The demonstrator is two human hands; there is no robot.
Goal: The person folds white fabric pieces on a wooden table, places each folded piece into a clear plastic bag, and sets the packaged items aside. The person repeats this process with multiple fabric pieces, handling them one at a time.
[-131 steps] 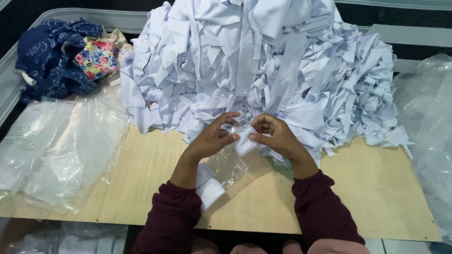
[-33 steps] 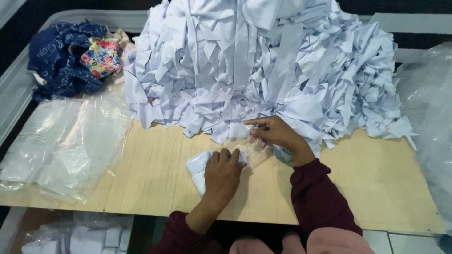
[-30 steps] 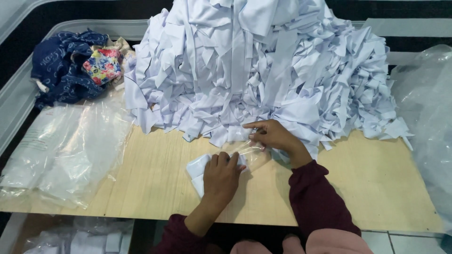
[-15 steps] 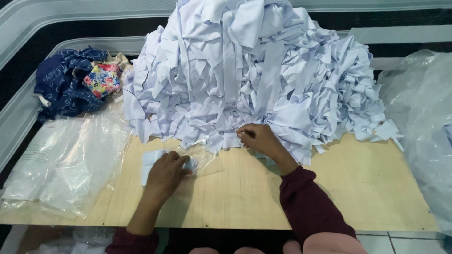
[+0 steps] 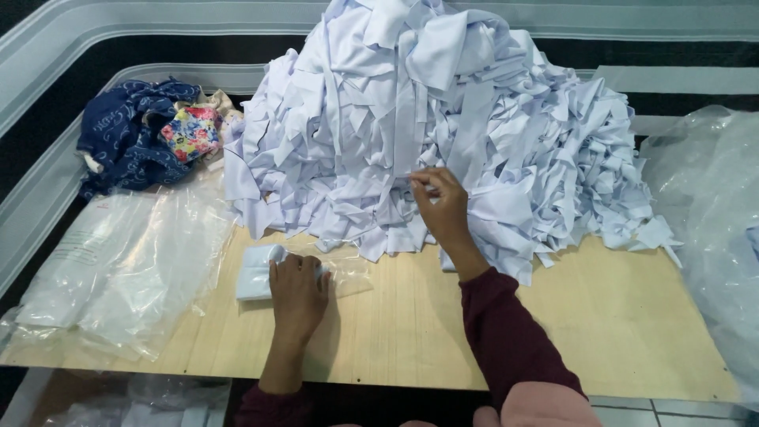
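Over the last few seconds our two hands had parted. They had been together at the foot of the large heap of white fabric strips, working a small folded white cloth piece in a clear plastic sleeve. Then our left hand slid that packed piece leftward across the pale wooden surface, towards the flat stack of clear plastic bags. We judged from this that one piece was bagged and being set aside while the next was being picked.

Our left hand lay flat and palm down on the bagged piece, fingers spread over its right end, pressing it to the surface, the forearm running straight back to us. Our right hand was raised against the front slope of the heap, wrist bent upward, thumb and fingertips pinched on the edge of a white strip. Its dark red sleeve crossed the surface at a slant.

The bundle of dark blue patterned cloth with a floral piece sat at the far left, untouched.
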